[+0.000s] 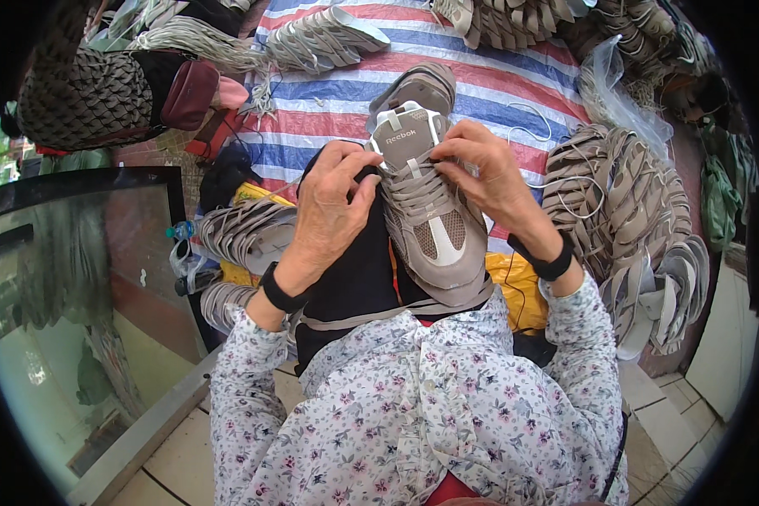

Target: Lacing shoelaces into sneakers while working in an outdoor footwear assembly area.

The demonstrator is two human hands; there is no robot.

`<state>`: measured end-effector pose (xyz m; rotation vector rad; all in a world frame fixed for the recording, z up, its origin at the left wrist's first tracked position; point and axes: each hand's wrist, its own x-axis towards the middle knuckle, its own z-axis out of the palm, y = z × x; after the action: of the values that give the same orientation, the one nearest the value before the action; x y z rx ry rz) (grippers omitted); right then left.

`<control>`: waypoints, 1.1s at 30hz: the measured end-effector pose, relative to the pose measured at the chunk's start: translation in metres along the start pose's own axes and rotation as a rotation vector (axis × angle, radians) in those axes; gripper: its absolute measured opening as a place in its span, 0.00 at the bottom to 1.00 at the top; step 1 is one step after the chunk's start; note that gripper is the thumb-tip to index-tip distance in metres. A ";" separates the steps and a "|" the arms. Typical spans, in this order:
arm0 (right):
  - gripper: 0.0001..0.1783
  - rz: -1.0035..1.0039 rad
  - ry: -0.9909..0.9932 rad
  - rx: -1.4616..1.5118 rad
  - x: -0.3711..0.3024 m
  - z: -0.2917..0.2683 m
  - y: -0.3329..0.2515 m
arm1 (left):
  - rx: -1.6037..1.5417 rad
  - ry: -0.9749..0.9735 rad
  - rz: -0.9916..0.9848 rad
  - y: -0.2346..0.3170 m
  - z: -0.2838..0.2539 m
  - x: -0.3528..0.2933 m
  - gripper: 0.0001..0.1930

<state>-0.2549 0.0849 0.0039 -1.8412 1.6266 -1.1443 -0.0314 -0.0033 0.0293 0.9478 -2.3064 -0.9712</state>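
Note:
A taupe and white shoe upper (pixel 464 268) lies across my lap, its toe toward me and its tongue pointing away. A flat taupe shoelace (pixel 424 201) crosses the front of it in several rows. At the top left eyelets, my left hand (pixel 336 201) pinches with thumb and forefinger; what lies between the tips is too small to make out. My right hand (pixel 487 173) is closed at the top right eyelets, with thumb and forefinger on the lace. Just beyond the tongue shows another taupe upper (pixel 437 84).
Stacked taupe uppers (pixel 620 198) stand at the right, and grey uppers (pixel 325 40) lie at the back. More uppers (pixel 249 229) sit left of my knees. A striped plastic sheet (pixel 312 125) covers the floor ahead. At the left is a dark-framed glass panel (pixel 84 278).

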 end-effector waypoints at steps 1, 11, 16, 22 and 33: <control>0.08 0.001 0.002 0.000 0.001 0.005 -0.002 | -0.014 0.002 0.007 -0.002 0.005 0.000 0.12; 0.12 -0.054 -0.098 -0.143 -0.001 0.014 -0.009 | -0.032 0.014 0.012 -0.011 0.011 -0.002 0.12; 0.08 -0.030 -0.125 0.002 0.001 0.013 -0.006 | -0.153 0.026 -0.042 -0.021 0.015 0.000 0.10; 0.05 0.441 -0.224 0.774 0.008 -0.003 -0.004 | -0.222 -0.009 -0.107 -0.023 0.013 0.002 0.10; 0.09 0.280 -0.224 0.896 0.023 -0.024 -0.028 | -0.594 -0.220 -0.181 0.017 0.031 0.014 0.17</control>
<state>-0.2575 0.0745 0.0460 -1.0723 0.9481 -1.2025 -0.0674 0.0082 0.0238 0.8268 -1.9172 -1.7828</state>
